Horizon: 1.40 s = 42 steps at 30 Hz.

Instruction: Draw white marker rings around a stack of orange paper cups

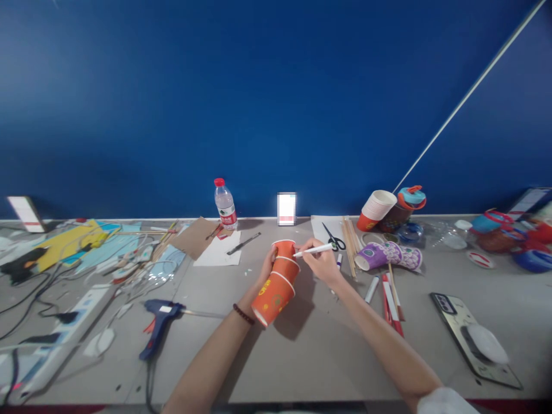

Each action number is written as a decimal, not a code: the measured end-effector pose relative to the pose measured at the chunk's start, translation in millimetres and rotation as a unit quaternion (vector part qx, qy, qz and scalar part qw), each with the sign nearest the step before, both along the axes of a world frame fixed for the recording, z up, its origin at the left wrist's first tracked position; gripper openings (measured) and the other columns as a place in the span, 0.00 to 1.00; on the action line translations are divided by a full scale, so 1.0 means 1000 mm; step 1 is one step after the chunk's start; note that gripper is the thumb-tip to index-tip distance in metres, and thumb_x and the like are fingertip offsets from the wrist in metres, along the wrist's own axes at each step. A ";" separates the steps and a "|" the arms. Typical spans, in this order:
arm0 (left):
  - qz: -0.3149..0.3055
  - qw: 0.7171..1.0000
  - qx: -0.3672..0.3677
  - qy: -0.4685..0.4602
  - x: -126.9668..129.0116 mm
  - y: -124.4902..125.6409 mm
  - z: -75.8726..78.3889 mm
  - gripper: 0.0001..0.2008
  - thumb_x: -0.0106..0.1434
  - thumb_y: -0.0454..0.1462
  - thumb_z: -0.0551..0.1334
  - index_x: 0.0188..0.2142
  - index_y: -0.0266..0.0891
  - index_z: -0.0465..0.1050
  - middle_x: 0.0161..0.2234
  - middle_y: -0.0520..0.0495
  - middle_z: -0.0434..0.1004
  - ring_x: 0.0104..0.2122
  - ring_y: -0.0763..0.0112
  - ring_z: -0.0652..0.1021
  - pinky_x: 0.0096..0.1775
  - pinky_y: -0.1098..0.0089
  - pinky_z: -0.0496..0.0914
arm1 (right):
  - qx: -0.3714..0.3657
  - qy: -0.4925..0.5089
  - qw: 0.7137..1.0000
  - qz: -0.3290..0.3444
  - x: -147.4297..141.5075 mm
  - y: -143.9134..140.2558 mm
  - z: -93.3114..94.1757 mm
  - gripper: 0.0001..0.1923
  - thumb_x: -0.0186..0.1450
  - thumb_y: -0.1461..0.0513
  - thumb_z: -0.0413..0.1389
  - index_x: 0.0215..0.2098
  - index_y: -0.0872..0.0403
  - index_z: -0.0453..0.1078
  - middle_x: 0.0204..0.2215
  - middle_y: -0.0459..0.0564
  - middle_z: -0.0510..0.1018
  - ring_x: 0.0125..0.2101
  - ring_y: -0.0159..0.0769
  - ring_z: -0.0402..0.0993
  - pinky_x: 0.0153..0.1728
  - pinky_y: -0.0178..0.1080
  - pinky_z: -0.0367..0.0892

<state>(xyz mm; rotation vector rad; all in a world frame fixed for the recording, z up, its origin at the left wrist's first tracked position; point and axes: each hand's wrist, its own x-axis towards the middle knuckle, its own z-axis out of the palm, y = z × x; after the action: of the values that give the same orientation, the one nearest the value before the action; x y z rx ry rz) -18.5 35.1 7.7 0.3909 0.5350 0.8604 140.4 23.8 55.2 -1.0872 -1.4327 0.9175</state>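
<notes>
In the middle of the frame, the left hand [268, 269] wraps around a stack of orange paper cups [276, 283], nested one inside another and tilted so the open bottom end points toward the lower centre of the frame. The fingers are closed firmly on the stack from its left side. The right hand [321, 261] comes in from the right and pinches a white pen [314, 249], its tip touching the rim band of the topmost cup. The two hands sit close together, joined through the cups and the pen.

The step in hand looks like marking or drawing a line on the upper cup. To judge from the pose, the next move calls for a steady left grip while the pen tip stays in contact with the curved wall, perhaps with the stack turned a little so the line can follow round.

Just right of the hands lie black scissors [334, 237] on a white sheet, a bundle of wooden sticks [349, 247] and a purple patterned cup [374, 256] on its side. In the lower left of the frame a blue glue gun [158, 322] rests on the grey table [328, 356]. A water bottle [225, 204] stands upright at the back, left of centre, against the blue wall. A phone [474, 339] lies in the lower right.
</notes>
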 end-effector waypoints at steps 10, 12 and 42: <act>0.009 0.999 0.006 0.039 -0.001 -0.005 0.000 0.24 0.62 0.53 0.60 0.41 0.31 0.76 0.27 0.41 0.79 0.24 0.65 0.78 0.29 0.69 0.69 | -0.006 0.014 1.000 -0.005 0.001 0.001 -0.003 0.03 0.58 0.62 0.56 0.26 0.53 0.70 0.28 0.47 0.80 0.31 0.36 0.76 0.33 0.36 0.68; 0.020 0.999 0.009 0.032 0.000 -0.003 0.002 0.23 0.61 0.52 0.60 0.37 0.31 0.76 0.27 0.41 0.79 0.24 0.65 0.78 0.29 0.68 0.69 | -0.010 0.007 1.000 -0.009 0.001 0.001 -0.003 0.04 0.58 0.61 0.57 0.27 0.53 0.69 0.24 0.46 0.78 0.27 0.35 0.74 0.29 0.35 0.67; 0.033 0.999 -0.012 0.027 0.003 0.000 0.006 0.21 0.59 0.50 0.62 0.35 0.32 0.77 0.26 0.43 0.79 0.23 0.67 0.77 0.28 0.69 0.69 | -0.011 -0.051 0.999 0.001 -0.001 -0.002 0.003 0.06 0.57 0.59 0.57 0.29 0.54 0.72 0.27 0.49 0.79 0.29 0.37 0.75 0.29 0.36 0.69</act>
<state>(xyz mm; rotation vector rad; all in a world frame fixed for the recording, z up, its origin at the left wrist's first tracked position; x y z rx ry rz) -15.9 34.9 13.7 0.3759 0.6106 0.9088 139.6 21.6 58.5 -1.1638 -1.5090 0.8922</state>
